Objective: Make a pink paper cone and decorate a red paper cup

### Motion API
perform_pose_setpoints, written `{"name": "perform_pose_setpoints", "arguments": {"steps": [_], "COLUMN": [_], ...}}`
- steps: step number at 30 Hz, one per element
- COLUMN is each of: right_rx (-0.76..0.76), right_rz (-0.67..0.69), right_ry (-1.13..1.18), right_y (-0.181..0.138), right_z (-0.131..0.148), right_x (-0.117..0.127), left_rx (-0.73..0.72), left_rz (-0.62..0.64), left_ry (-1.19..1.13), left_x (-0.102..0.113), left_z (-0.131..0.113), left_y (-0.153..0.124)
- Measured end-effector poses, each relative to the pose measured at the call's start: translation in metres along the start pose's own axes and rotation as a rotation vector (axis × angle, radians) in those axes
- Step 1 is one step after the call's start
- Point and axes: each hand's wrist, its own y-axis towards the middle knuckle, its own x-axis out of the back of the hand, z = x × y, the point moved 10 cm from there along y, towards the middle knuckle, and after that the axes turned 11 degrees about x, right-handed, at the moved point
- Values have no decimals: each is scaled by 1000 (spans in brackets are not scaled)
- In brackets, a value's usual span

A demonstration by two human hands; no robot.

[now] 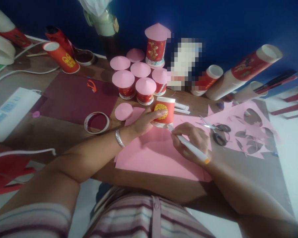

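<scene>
Counter (pixel 69 134): carrying pink sheets (pixel 149 153).
Right grip (pixel 192 135): clasping a white pen-like tool (pixel 195 150), aiming its tip at the base of the red cup (pixel 164 109).
Left grip (pixel 148 119): wrapping around that cup, holding it over the sheets.
Pink-roofed cups (pixel 145 86): clustering beyond.
Blue wall (pixel 218 23): standing behind.

This is a papercraft workspace, though whether in a home or a workshop cannot be told. Against a dark blue wall (pixel 228 26), a wooden surface (pixel 57 134) carries pink paper sheets (pixel 149 158), scissors (pixel 214 127), red-banded tubes (pixel 246 68) and cone-roofed cylinders (pixel 145 86).
</scene>
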Motion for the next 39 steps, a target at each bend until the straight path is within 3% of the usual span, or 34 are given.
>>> {"name": "perform_pose_setpoints", "arguments": {"steps": [39], "right_rx": [-2], "right_rz": [4], "right_ry": [-43], "right_y": [-3], "right_z": [-1], "right_x": [0], "left_rx": [16], "left_rz": [-4], "left_ry": [33], "left_x": [-1], "left_z": [2], "left_y": [0]}}
